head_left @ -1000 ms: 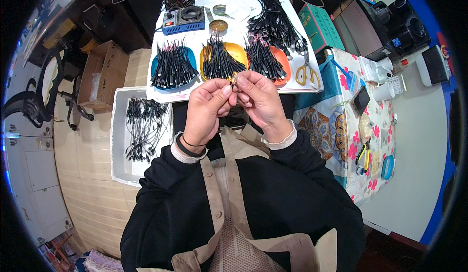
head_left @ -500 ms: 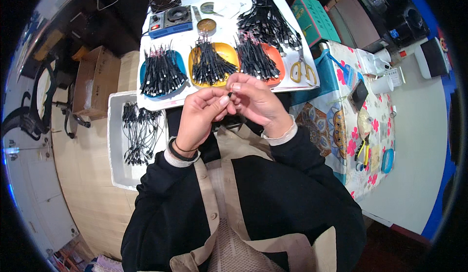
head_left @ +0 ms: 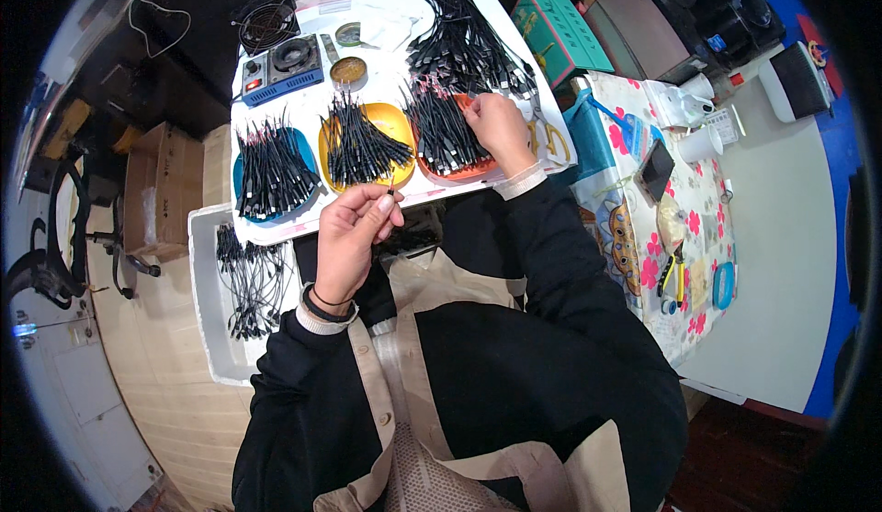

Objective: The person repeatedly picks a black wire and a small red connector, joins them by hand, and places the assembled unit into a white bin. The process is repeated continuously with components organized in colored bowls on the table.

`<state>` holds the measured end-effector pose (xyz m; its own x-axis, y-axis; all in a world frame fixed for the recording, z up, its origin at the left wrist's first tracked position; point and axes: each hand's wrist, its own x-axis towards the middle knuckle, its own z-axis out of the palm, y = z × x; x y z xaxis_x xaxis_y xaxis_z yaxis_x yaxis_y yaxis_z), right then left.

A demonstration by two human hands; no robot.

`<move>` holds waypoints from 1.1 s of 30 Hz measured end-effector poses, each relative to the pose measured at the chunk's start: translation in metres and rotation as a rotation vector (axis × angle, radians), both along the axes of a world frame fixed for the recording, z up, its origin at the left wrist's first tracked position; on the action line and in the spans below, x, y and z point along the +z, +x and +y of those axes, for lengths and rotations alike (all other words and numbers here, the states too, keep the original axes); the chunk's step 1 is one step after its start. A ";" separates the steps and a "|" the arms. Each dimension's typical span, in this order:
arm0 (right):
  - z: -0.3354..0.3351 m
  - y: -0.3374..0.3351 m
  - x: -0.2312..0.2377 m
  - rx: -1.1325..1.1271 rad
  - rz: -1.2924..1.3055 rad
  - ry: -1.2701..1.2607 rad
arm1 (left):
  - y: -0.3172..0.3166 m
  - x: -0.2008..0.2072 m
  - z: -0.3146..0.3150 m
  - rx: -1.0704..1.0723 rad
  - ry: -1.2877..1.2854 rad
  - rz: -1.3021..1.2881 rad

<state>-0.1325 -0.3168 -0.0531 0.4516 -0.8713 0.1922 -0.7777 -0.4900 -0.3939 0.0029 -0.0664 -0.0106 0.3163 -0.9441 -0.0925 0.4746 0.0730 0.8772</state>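
In front of my body, the fingers of my left hand (head_left: 353, 234) pinch a thin black cable end (head_left: 391, 191), its fine tip pointing up toward the trays. Most of that piece is hidden in the fingers. My right hand (head_left: 502, 130) is curled over the right side of an orange tray (head_left: 467, 172), against the short black cables (head_left: 443, 131) heaped in it. Its fingertips are hidden, so what they grip is unclear. Beside it, a yellow tray (head_left: 390, 119) and a blue tray (head_left: 305, 146) hold similar cables with metal plugs toward me and reddish wire ends away.
Behind the trays are a blue heating unit (head_left: 281, 71), a round tin (head_left: 349, 72) and a bundle of long black cables (head_left: 467, 51). Gold-handled scissors (head_left: 557, 143) lie by my right wrist. A white foam box (head_left: 204, 303) stands lower left; a phone (head_left: 657, 168) and pliers (head_left: 678, 275) lie right.
My hands were together over the small piece and have parted. The right went up and right to the orange tray; the left kept its piece. The view has shifted slightly.
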 end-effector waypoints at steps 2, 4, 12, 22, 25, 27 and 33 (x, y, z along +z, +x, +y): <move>0.007 0.002 0.004 -0.030 -0.019 -0.015 | 0.000 0.000 0.001 -0.003 0.001 -0.017; 0.020 0.001 0.019 0.003 -0.201 -0.105 | 0.001 0.001 0.002 0.005 -0.003 -0.008; 0.138 -0.006 0.071 0.386 -0.811 0.463 | -0.013 0.017 -0.004 0.184 -0.179 0.146; 0.190 -0.004 0.076 0.454 -0.792 0.380 | -0.020 0.022 0.015 0.162 -0.212 0.084; 0.189 -0.006 0.081 0.458 -0.805 0.302 | -0.020 0.020 0.017 0.185 -0.209 0.027; 0.185 -0.008 0.085 0.436 -0.861 0.310 | -0.023 0.020 0.019 0.209 -0.209 0.000; 0.172 -0.007 0.093 0.517 -0.867 0.429 | -0.022 0.023 0.023 0.082 -0.162 -0.096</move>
<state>-0.1394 -0.1453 0.0395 0.6397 -0.6857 0.3472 0.1061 -0.3686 -0.9235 -0.0190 -0.0429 0.0128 0.3930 -0.9149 0.0925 0.3759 0.2517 0.8918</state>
